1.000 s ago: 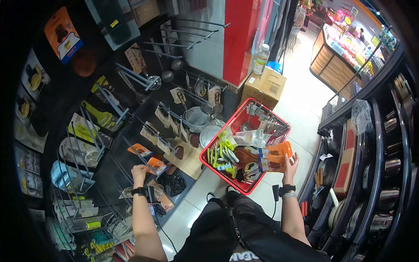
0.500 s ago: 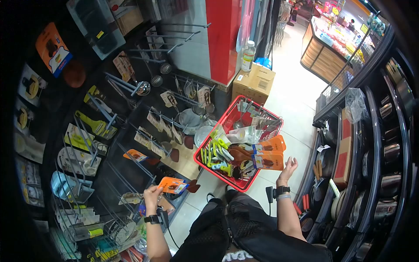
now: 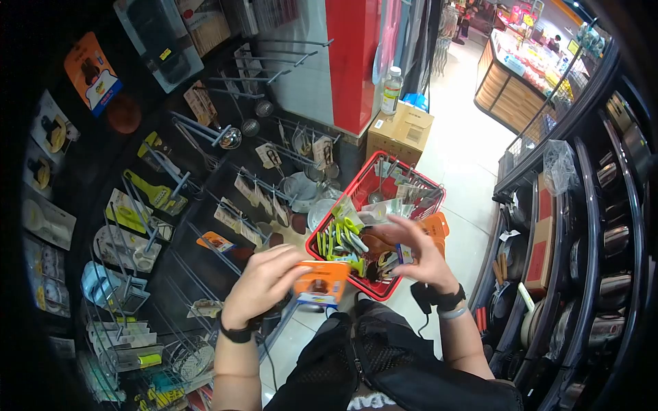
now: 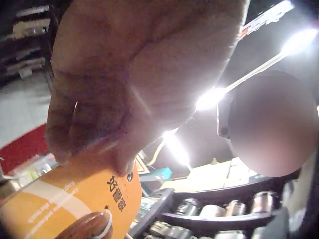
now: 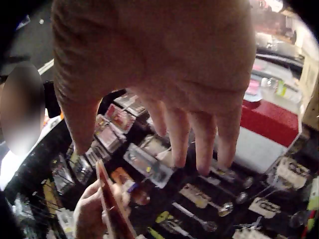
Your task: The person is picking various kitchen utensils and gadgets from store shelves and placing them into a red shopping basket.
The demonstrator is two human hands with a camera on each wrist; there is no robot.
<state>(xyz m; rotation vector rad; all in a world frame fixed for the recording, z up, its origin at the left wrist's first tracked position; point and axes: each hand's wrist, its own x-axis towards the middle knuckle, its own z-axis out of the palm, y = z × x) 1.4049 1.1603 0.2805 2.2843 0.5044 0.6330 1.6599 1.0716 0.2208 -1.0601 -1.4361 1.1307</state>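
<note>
In the head view my left hand [image 3: 264,284] pinches an orange packaged item [image 3: 322,281] by its card, just left of the red basket [image 3: 382,296]. The left wrist view shows the orange card [image 4: 75,194] between the thumb and fingers of that hand [image 4: 134,74]. My right hand [image 3: 428,264] is over the basket's near right part, fingers spread and nothing in them; the right wrist view also shows this hand [image 5: 154,64] with fingers extended. Inside the basket lie green-handled tools [image 3: 336,240], a ladle [image 3: 375,197] and another orange card [image 3: 436,226], partly hidden by the right hand.
Hooks with hanging kitchen tools [image 3: 257,192] cover the rack on the left. A cardboard box [image 3: 399,130] with a bottle [image 3: 391,90] on it stands behind the basket. Shelves of pans [image 3: 528,322] line the right side. Tiled floor [image 3: 459,164] runs beyond the basket.
My left hand has brought the orange item up and right from the rack to near the basket. My right hand has moved left from beside the basket to over it.
</note>
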